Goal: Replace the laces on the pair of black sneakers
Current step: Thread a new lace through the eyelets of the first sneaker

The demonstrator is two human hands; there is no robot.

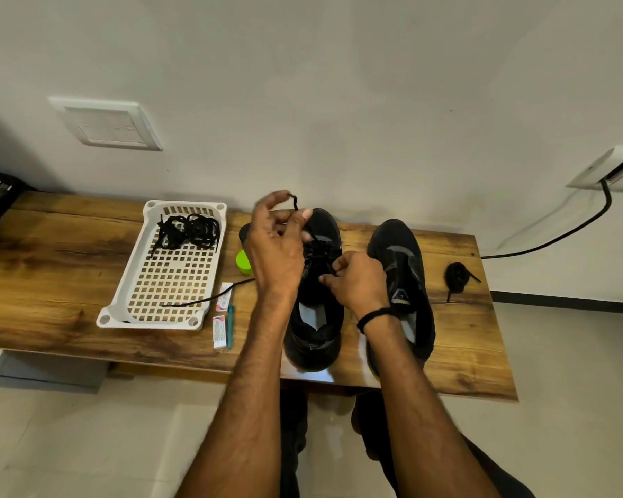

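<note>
Standing by the wooden table (51, 274), w/ the person seated in front of it, both arms reaching in. Left hand (274, 246) is raised over the middle sneaker (317, 318), thumb & forefinger pinching a lace tip (294, 202) that sticks up above the knuckles; the other fingers are curled loosely. Right hand (356, 282) sits lower, at the eyelet area of the same shoe, fingertips pinching a lace strand (333, 269). Can't tell if it's the same lace as the tip. There's a black band (374, 316) on that wrist.

The middle sneaker is flat on the table, toe twd the wall, heel at the near edge. Second sneaker (403, 274) is just beside it on the right, same way round, no lace visible in it. Right of that, apart from the shoes, lies a coiled lace (455, 276).

Left of the shoes is a white plastic basket (187, 203) w/ a tangled lace bundle (187, 230) in its far end. A loose lace (202, 300) trails from the basket's near end across the table twd the left forearm. Btwn basket & shoe there's a green round lid (243, 262), two small packets (219, 332) and a teal pen (230, 325).

On the wall there's a switch plate (108, 125) up left, and a socket (619, 170) at right w/ a black cable (554, 239) running down from it
</note>
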